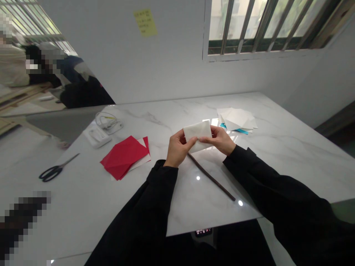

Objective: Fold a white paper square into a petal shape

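Marble-patterned white table fills the space below a pale wall with a barred window and a yellow note. Above its middle, the left hand and the right hand grasp the white paper by its two sides, thumbs on the near face, their tips close together. Just below, a dark stick slants across the table between the forearms, its far end by the left hand. Beyond the right hand lies a pile of white sheets, with blue paper showing underneath. Left of the left hand, red paper overlaps a pale sheet; both are clear of the arms. Farther left are the scissors, pointing away. Behind the red paper sits a white box with a shallow hollow; its contents are too small to tell. A coiled cable lies against it, and another person is at the far left.
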{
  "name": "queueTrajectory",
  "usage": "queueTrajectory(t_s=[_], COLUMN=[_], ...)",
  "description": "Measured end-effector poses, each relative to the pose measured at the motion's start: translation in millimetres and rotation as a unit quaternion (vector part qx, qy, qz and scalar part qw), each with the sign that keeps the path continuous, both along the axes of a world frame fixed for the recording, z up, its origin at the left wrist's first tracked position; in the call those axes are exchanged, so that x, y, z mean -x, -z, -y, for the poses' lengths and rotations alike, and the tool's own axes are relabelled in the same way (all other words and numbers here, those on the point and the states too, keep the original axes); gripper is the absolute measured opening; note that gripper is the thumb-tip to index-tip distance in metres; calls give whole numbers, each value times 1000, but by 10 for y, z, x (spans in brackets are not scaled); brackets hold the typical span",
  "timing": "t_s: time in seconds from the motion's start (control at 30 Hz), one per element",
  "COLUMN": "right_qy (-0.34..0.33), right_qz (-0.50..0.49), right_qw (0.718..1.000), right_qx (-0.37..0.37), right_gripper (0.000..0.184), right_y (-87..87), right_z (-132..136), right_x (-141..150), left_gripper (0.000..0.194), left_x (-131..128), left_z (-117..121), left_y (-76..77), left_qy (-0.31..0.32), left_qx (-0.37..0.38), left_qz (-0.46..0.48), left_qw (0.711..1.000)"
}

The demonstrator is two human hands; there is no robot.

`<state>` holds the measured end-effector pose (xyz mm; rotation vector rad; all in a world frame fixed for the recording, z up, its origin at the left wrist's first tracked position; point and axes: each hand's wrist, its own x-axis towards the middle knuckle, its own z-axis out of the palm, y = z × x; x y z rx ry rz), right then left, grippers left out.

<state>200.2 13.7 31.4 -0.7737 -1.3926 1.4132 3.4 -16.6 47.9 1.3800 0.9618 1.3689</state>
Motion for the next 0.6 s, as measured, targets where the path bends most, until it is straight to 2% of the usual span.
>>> queueTrajectory(t_s=[0.37, 0.5, 0.6], right_qy=[12, 31, 63], right_qz=[26, 57, 122], right_qw=[999, 997, 989], right_qx=[-17, -34, -58], right_gripper=[53, 53, 59], right_y=[-40, 63, 176], right_z=[20, -47, -118], right_x=[-5, -19, -52], left_gripper=[45, 46, 41], left_x=[8, -55, -53], left_z=[-9, -32, -104], left_y=[35, 154, 268], left_qy=[5, -17, -63], left_qx=[5, 27, 30], left_qz=[1, -4, -21], left_qw=[1000, 999, 997])
